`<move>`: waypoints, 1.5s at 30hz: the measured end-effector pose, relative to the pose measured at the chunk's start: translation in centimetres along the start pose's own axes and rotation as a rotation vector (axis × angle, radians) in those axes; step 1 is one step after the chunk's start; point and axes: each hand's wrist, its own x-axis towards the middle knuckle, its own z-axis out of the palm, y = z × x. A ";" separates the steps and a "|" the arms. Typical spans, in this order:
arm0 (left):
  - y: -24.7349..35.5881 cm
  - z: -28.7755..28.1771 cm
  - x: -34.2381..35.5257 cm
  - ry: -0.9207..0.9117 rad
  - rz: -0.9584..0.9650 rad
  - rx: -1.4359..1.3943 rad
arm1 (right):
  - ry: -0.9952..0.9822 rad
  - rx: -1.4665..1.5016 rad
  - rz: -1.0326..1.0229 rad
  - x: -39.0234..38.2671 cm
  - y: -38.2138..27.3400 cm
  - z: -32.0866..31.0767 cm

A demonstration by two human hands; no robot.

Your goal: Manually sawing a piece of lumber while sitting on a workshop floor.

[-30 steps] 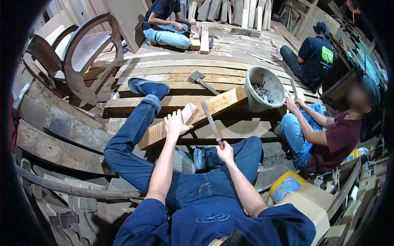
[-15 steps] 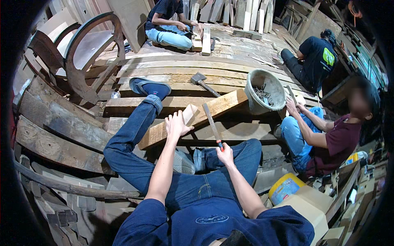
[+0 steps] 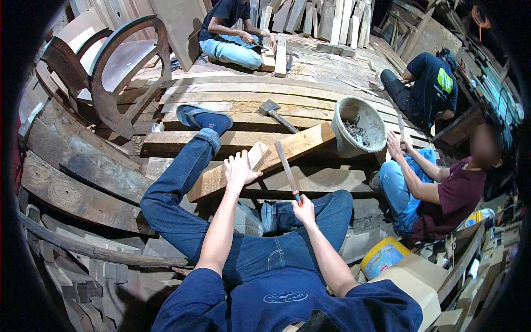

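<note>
The left hand [image 3: 239,169] still grips a wooden block [image 3: 258,154], the right hand [image 3: 303,212] a file [image 3: 286,167]; a dark-shirted co-worker [image 3: 428,83] bends lower.

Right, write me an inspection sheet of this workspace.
Surface: wooden planks with dark gaps; thick beam lies aslant over them.
Job's things: wooden block at the beam; flat file just right of it, contact unclear.
Clutter: hammer and grey bucket of thin dark pieces beyond the beam; yellow tub and cardboard box at right.
Hands: left hand holds the block; right hand grips the file's handle.
Cables: orange coil upper right, possibly cable.
Surroundings: three seated people; dark curved furniture at left; boards leaning behind.
</note>
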 end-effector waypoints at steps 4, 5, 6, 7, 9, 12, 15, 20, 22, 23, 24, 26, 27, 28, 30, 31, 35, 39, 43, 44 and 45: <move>0.0 -0.1 0.1 -0.014 0.007 -0.012 | 0.037 0.002 -0.043 0.0 0.0 0.1; 0.0 -0.1 0.1 -0.014 0.005 -0.012 | 0.035 0.001 -0.040 0.0 0.0 0.1; 0.0 -0.1 0.1 -0.014 0.002 -0.011 | 0.034 0.000 -0.037 0.0 0.0 0.1; 0.0 -0.1 0.1 -0.014 0.003 -0.010 | 0.034 0.001 -0.036 -0.1 0.0 0.1; 0.1 -0.1 0.0 0.009 0.007 -0.007 | 0.061 0.013 -0.063 -0.1 0.1 0.2; 0.1 -0.3 0.3 -0.056 -0.006 -0.003 | 0.044 0.004 -0.053 0.1 0.3 0.2; 0.2 0.2 0.1 -0.040 -0.007 0.032 | 0.039 -0.011 -0.037 0.0 0.3 0.2; 0.5 -0.5 0.4 -0.120 -0.024 0.025 | 0.014 -0.025 -0.004 0.2 0.7 0.4; 0.4 -0.6 0.2 -0.104 -0.023 0.035 | 0.048 0.003 -0.026 0.0 0.5 0.6; 0.4 -0.5 0.1 -0.095 -0.023 0.039 | 0.048 -0.016 -0.031 -0.1 0.4 0.5; 0.5 -0.6 0.1 -0.086 -0.025 0.043 | 0.048 -0.036 -0.037 -0.2 0.4 0.4; 0.5 -0.7 0.1 -0.097 -0.028 0.043 | 0.045 -0.026 -0.036 -0.2 0.2 0.4; 0.6 -0.9 0.1 -0.106 -0.032 0.042 | 0.044 -0.017 -0.036 -0.2 0.2 0.3; 0.7 -1.3 0.2 -0.149 -0.037 0.029 | 0.037 -0.007 -0.008 -0.2 0.2 0.3; 0.6 -1.0 0.1 -0.117 -0.025 0.029 | -0.009 -0.014 0.030 0.2 0.0 0.1; 0.5 -0.9 0.1 -0.082 -0.016 0.027 | -0.056 -0.021 0.064 0.2 -0.2 0.0; 0.7 -0.5 0.3 -0.103 -0.032 0.061 | -0.011 0.002 0.013 0.1 0.0 -0.1; 0.3 -0.4 0.3 -0.144 -0.033 0.049 | 0.010 0.030 0.002 -0.2 -0.5 -0.1; 0.6 -0.6 0.2 -0.153 -0.044 0.055 | -0.015 0.031 -0.027 -0.1 -0.4 -0.2; 0.7 -0.7 0.2 -0.152 -0.042 0.051 | -0.024 0.029 -0.014 -0.1 -0.4 -0.2; 0.6 -0.7 0.2 -0.150 -0.043 0.047 | -0.034 0.027 -0.003 0.0 -0.3 -0.2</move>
